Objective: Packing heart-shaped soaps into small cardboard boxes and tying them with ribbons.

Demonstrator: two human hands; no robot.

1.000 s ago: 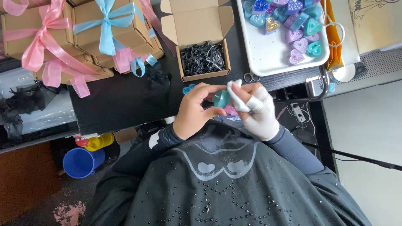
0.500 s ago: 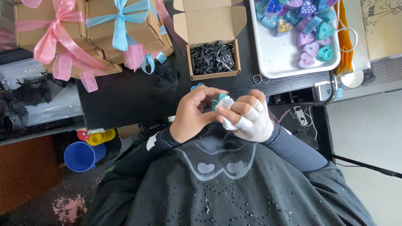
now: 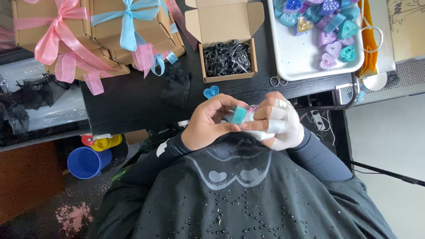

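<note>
Head cam looks straight down at someone in a dark beaded top, working right at the near edge of a black tabletop point(image 3: 133, 102). Both hands are pulled in close to the chest, probably so the small piece sits steady and easy to see.

Left hand point(image 3: 208, 126) is bare, fingers curled most of the way in, pinching a small teal block-shaped piece point(image 3: 238, 114) between thumb and fingertips. Right hand point(image 3: 279, 124) has white tape or wrap around the fingers and is curled about as tightly, pressing on the same teal piece from the other side. So the piece is held up off the table between the two hands, with a bit of pink showing just behind it; can't tell what that is.

Stuff is laid out within arm's reach: an open brown cardboard box of black shredded filler point(image 3: 228, 57) straight ahead, a white tray of purple and teal heart-shaped pieces point(image 3: 305, 62) off to the right, and brown gift boxes tied with pink and blue ribbon point(image 3: 97, 31) stacked on the left. One little blue heart point(image 3: 211, 91) lies on the table just beyond the left hand, and small scissors point(image 3: 277, 81) sit next to the tray.
</note>
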